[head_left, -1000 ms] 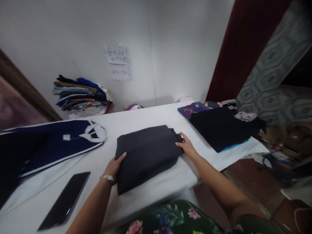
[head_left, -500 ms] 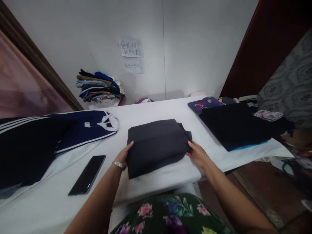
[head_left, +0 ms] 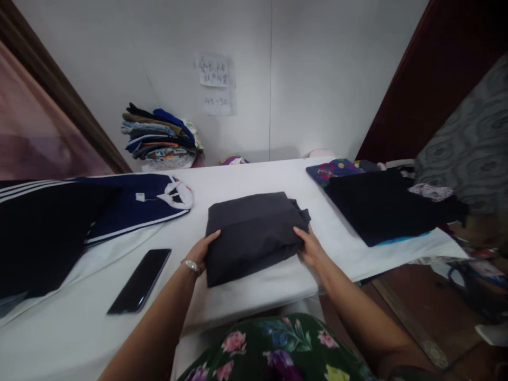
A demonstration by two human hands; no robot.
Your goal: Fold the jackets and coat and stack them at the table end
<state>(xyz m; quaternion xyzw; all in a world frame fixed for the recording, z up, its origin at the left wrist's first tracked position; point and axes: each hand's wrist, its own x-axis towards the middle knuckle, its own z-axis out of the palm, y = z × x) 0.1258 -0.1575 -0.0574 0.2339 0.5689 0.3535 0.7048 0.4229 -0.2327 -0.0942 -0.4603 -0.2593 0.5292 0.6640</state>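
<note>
A dark grey folded garment (head_left: 254, 233) lies on the white-covered table in front of me. My left hand (head_left: 202, 250) grips its left edge, thumb on top and the other fingers hidden beneath or behind the cloth. At the right edge, my right hand (head_left: 308, 246) holds it the same way, thumb on the upper face. A loose bit of the garment pokes out past its right side, just beyond my right hand. To the left of my left forearm lies a black phone (head_left: 139, 281).
Left are a navy garment with white trim (head_left: 135, 206) and a black striped one (head_left: 43, 238). A folded clothes stack (head_left: 159, 135) stands by the wall. On the right, black clothing (head_left: 377, 206) lies near the edge of the white table cover (head_left: 254, 177).
My right hand has shifted slightly left, its thumb further in over the garment, whose right side now looks a little bunched. The left hand keeps its hold.
</note>
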